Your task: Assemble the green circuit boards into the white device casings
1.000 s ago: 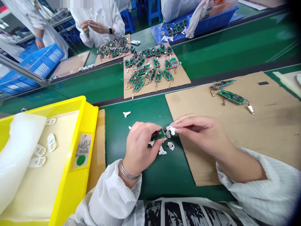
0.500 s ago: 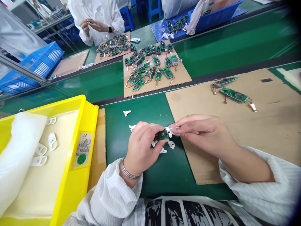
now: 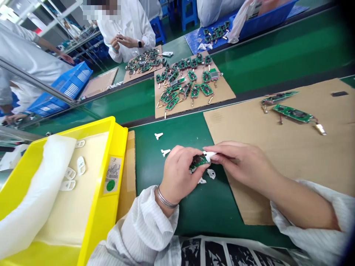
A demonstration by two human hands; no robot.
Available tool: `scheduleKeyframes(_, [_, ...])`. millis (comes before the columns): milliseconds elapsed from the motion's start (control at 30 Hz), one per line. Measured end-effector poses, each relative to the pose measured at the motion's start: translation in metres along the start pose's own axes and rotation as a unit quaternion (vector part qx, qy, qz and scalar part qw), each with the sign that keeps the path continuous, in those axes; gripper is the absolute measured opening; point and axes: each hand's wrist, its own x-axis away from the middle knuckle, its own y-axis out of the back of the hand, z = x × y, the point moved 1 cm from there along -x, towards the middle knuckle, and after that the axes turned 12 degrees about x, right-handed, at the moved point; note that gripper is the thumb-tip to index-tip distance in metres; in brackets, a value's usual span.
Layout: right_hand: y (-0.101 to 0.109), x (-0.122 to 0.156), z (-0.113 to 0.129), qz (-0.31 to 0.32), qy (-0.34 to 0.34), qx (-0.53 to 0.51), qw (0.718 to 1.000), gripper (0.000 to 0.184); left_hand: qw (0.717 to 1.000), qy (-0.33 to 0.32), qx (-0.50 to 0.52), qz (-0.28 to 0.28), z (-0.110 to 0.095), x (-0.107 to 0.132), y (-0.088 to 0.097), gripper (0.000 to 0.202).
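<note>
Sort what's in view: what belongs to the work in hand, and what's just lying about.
In the work:
circuit board, in the left hand
white piece, in the right hand
probably the loose white pieces and two similar boards

Apparently just lying about:
dark strip on the cardboard
white frames in the yellow bin

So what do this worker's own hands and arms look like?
The left hand and right hand are bare, without gloves. Loose white sleeves with fine stripes bunch above the wrists. A silver bangle circles the left wrist; none shows on the right.
</note>
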Motion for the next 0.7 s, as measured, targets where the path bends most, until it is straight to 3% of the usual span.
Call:
scheduleKeyframes(100, [-0.004, 0.001, -0.004, 0.030, 0.027, -0.021, 0.999, 0.028, 1.000, 0.017, 0.004, 0.006, 0.004, 0.002, -0.002, 0.028])
scheduleKeyframes(233, [-0.009, 0.001, -0.011, 0.062, 0.014, -0.076, 0.995, 0.027, 1.000, 0.013, 0.022, -0.013, 0.007, 0.005, -0.003, 0.033])
scheduleKeyframes(400, [-0.014, 0.003, -0.015, 0.062, 0.016, -0.091, 0.994, 0.024, 0.999, -0.024, 0.034, -0.021, 0.006, 0.008, -0.004, 0.030])
scheduleKeyframes(567, [-0.015, 0.005, -0.017, 0.065, 0.027, -0.066, 0.995, 0.027, 0.999, -0.001, 0.033, -0.020, 0.005, 0.009, -0.006, 0.028])
scheduleKeyframes(700, [-0.023, 0.009, -0.031, 0.069, 0.020, -0.070, 0.995, 0.027, 1.000, 0.001, 0.022, -0.012, 0.008, 0.012, -0.010, 0.035])
